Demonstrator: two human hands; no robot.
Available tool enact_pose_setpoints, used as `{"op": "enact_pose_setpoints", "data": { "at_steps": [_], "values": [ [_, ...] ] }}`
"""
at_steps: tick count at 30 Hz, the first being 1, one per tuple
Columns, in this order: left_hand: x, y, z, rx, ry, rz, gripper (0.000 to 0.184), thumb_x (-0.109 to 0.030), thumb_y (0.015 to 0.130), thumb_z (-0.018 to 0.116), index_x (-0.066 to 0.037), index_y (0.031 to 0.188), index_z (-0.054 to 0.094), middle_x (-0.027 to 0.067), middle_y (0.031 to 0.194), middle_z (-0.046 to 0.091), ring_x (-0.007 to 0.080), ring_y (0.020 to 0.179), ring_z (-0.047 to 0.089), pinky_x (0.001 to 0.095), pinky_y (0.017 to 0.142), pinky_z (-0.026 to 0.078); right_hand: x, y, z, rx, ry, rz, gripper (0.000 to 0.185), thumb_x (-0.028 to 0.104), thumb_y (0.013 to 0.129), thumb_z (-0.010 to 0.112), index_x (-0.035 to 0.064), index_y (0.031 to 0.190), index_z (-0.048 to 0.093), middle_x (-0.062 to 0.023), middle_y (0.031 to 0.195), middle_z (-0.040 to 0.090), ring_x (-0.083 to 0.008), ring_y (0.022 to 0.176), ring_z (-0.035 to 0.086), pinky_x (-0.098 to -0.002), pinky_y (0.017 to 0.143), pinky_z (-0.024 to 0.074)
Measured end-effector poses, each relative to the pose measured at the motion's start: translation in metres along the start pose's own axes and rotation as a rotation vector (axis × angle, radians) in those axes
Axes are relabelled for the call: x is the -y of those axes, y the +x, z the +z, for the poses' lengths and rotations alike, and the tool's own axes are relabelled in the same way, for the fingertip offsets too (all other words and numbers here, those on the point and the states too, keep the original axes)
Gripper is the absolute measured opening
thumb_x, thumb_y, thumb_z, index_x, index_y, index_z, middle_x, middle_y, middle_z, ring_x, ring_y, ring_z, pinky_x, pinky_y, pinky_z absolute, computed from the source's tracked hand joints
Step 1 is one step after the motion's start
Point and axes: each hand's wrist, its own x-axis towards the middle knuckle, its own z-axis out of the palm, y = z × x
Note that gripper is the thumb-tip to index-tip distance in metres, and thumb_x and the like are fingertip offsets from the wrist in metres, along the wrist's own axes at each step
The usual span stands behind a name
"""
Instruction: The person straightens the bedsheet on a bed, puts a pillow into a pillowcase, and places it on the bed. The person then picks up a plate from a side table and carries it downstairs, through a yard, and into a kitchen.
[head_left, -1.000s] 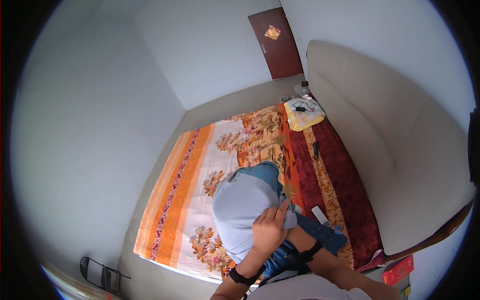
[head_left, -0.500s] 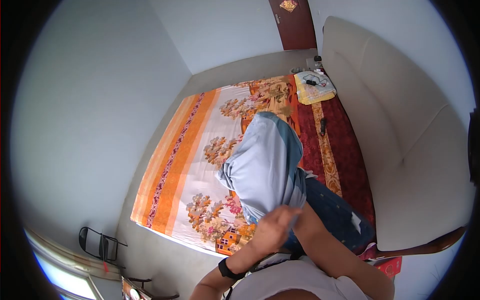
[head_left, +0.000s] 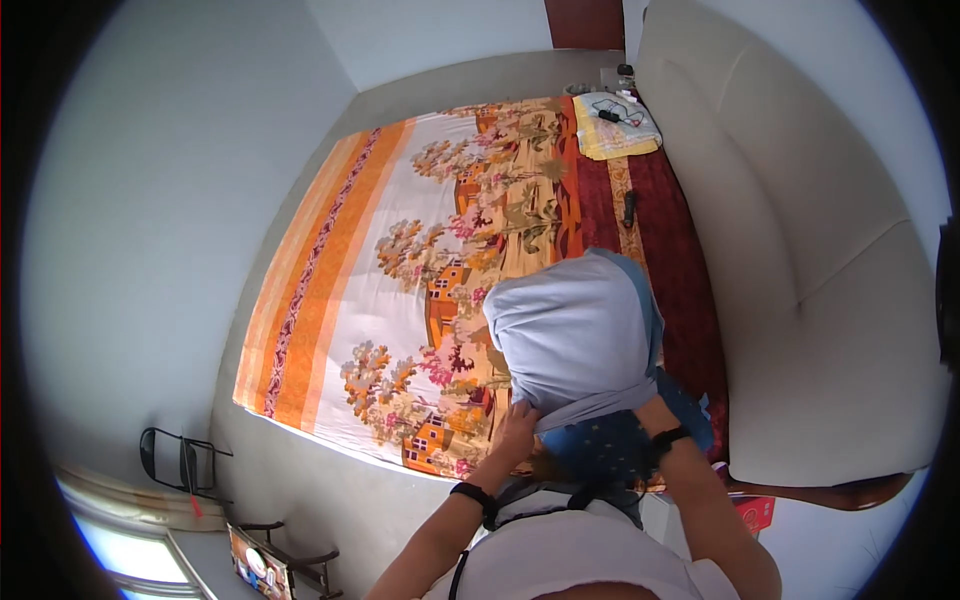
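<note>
A light grey cloth garment (head_left: pixel 575 325) with a teal side panel is spread in front of me, its near edge bunched into a fold. My left hand (head_left: pixel 515 430) pinches the garment's near left edge. At the near right edge is my right hand (head_left: pixel 655 415); its fingers are largely hidden by the cloth, so I cannot tell how they are closed. Beneath the garment lies a dark blue cloth (head_left: pixel 595 450) with small light spots. A black band circles each of my wrists.
The bed has a patterned orange and white sheet (head_left: pixel 350 290) and a dark red strip along a padded headboard (head_left: pixel 790 260). A folded yellow-edged cloth (head_left: pixel 605 145) bears a black cable. A black remote-like object (head_left: pixel 629 208) lies nearby. A folding chair (head_left: pixel 185 465) stands at left.
My right arm, which reached into the garment, has drawn back to its near edge. The garment has moved right and nearer, and my left hand now grips its left edge. The view has shifted.
</note>
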Motion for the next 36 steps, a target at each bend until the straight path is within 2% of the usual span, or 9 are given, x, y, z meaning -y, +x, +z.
{"op": "enact_pose_setpoints", "data": {
  "at_steps": [3, 6, 8, 13, 17, 19, 26, 31, 36],
  "values": [
    [-0.025, 0.012, -0.027, -0.319, 0.060, 0.144, 0.033, 0.004, 0.070, 0.049, -0.008, 0.101, 0.052, 0.0200, 0.107, 0.051, 0.0389, 0.104, 0.048, 0.0441, 0.083, 0.041, -0.022, -0.029, -0.002, 0.039, -0.087, 0.051, 0.035, 0.019, 0.074, 0.059, 0.0061, 0.106, 0.058, -0.0171, 0.108, 0.057, -0.0361, 0.101, 0.053, -0.0442, 0.084, 0.0446],
    [-0.034, 0.026, -0.033, -0.214, -0.276, -0.040, 0.038, 0.003, 0.068, 0.051, -0.010, 0.104, 0.047, 0.0192, 0.098, 0.056, 0.0406, 0.092, 0.054, 0.0450, 0.076, 0.043, -0.017, -0.036, -0.015, 0.064, -0.035, 0.186, 0.034, 0.018, 0.072, 0.060, 0.0066, 0.105, 0.058, -0.0185, 0.107, 0.057, -0.0377, 0.099, 0.054, -0.0456, 0.082, 0.0450],
    [-0.053, 0.038, -0.047, -0.200, -0.228, -0.095, 0.045, 0.003, 0.066, 0.051, -0.011, 0.107, 0.043, 0.0185, 0.087, 0.059, 0.0414, 0.082, 0.056, 0.0463, 0.071, 0.044, 0.000, -0.028, -0.045, 0.080, 0.018, 0.280, 0.034, 0.016, 0.071, 0.061, 0.0071, 0.104, 0.059, -0.0198, 0.107, 0.056, -0.0390, 0.097, 0.054, -0.0469, 0.080, 0.0454],
    [-0.114, 0.043, -0.068, -0.142, -0.291, 0.117, 0.047, 0.000, 0.065, 0.055, -0.010, 0.110, 0.046, 0.0157, 0.092, 0.060, 0.0361, 0.079, 0.059, 0.0418, 0.066, 0.047, 0.057, 0.003, -0.129, 0.082, 0.009, 0.587, 0.035, 0.017, 0.070, 0.062, 0.0032, 0.102, 0.058, -0.0204, 0.100, 0.057, -0.0393, 0.093, 0.054, -0.0497, 0.077, 0.0450],
    [-0.176, 0.039, -0.064, -0.126, -0.308, 0.479, 0.052, -0.005, 0.065, 0.062, -0.012, 0.115, 0.050, 0.0106, 0.089, 0.062, 0.0302, 0.071, 0.062, 0.0373, 0.060, 0.049, 0.046, -0.032, -0.054, 0.102, 0.545, 0.198, 0.034, 0.017, 0.072, 0.062, 0.0020, 0.102, 0.057, -0.0199, 0.105, 0.055, -0.0381, 0.098, 0.052, -0.0481, 0.084, 0.0431],
    [-0.195, 0.041, -0.063, -0.078, -0.217, 0.636, 0.052, -0.011, 0.066, 0.066, -0.011, 0.116, 0.050, 0.0084, 0.086, 0.062, 0.0281, 0.068, 0.062, 0.0363, 0.058, 0.049, 0.048, -0.018, -0.045, 0.060, 0.502, 0.191, 0.034, 0.017, 0.073, 0.062, 0.0020, 0.103, 0.057, -0.0200, 0.106, 0.055, -0.0380, 0.099, 0.052, -0.0480, 0.084, 0.0428],
    [-0.215, 0.040, -0.110, -0.091, -0.171, 0.640, 0.043, -0.018, 0.067, 0.065, -0.007, 0.107, 0.053, 0.0047, 0.073, 0.057, 0.0240, 0.066, 0.060, 0.0349, 0.055, 0.047, -0.010, 0.027, -0.053, -0.121, 0.353, 0.410, 0.034, 0.017, 0.075, 0.061, 0.0021, 0.105, 0.056, -0.0204, 0.109, 0.053, -0.0375, 0.102, 0.051, -0.0478, 0.086, 0.0416],
    [-0.173, 0.045, -0.139, -0.476, 0.211, 0.586, 0.022, -0.015, 0.066, 0.060, -0.007, 0.085, 0.053, 0.0048, 0.068, 0.053, 0.0210, 0.064, 0.058, 0.0332, 0.056, 0.046, -0.017, 0.040, -0.059, -0.118, 0.370, 0.432, 0.034, 0.017, 0.077, 0.061, 0.0022, 0.106, 0.056, -0.0207, 0.111, 0.052, -0.0372, 0.103, 0.050, -0.0477, 0.087, 0.0408],
    [-0.203, 0.020, -0.124, -0.259, 0.027, 0.633, 0.016, -0.019, 0.073, 0.058, -0.005, 0.079, 0.052, 0.0048, 0.061, 0.053, 0.0236, 0.056, 0.058, 0.0346, 0.048, 0.045, 0.027, 0.035, -0.082, -0.071, 0.418, 0.296, 0.034, 0.017, 0.078, 0.060, 0.0023, 0.108, 0.055, -0.0210, 0.114, 0.050, -0.0368, 0.105, 0.049, -0.0475, 0.088, 0.0400]
  ]
}}
